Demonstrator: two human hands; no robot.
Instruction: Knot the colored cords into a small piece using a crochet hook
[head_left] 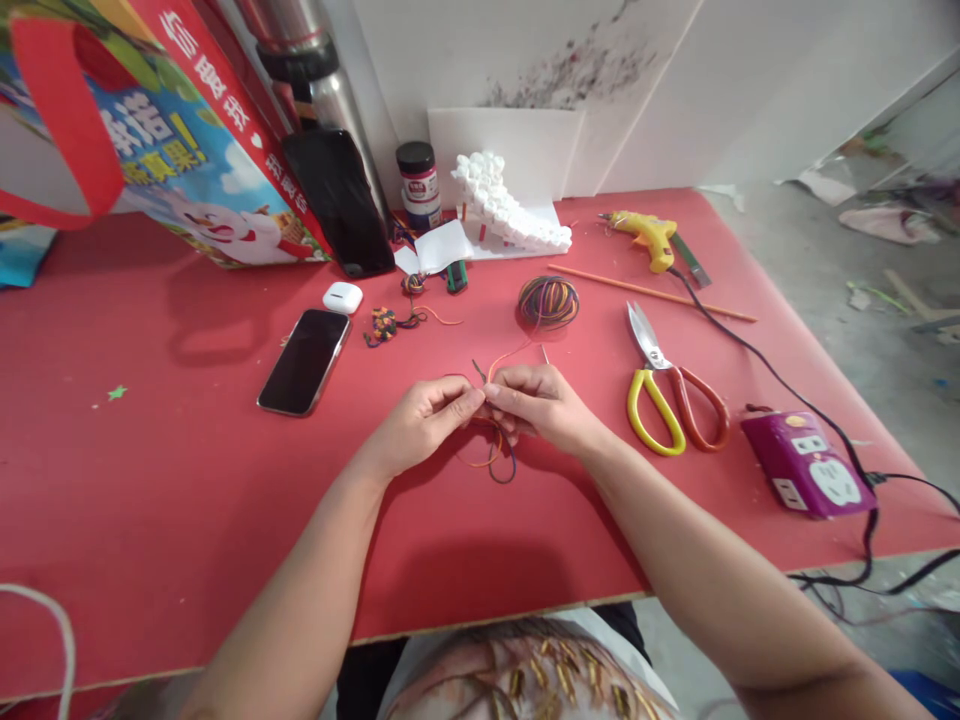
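Thin multicoloured cord (500, 448) being pinched between thumbs and fingertips of left hand (420, 420) and right hand (551, 405), hands nearly touching. Light, soft, limp by look, easily tangled; best gripped close to pinch. Loose loops trailed on near side of both hands, above red table (187, 480). Orange strand led up to wound ball (549, 303), set beyond hands. Scissors (655, 358) laid rightward, apart.

The bench (187, 500) is red, the thread (500, 446) orange and dark, the yarn ball (549, 302) streaked orange, purple and dark, the glue gun (649, 236) yellow.
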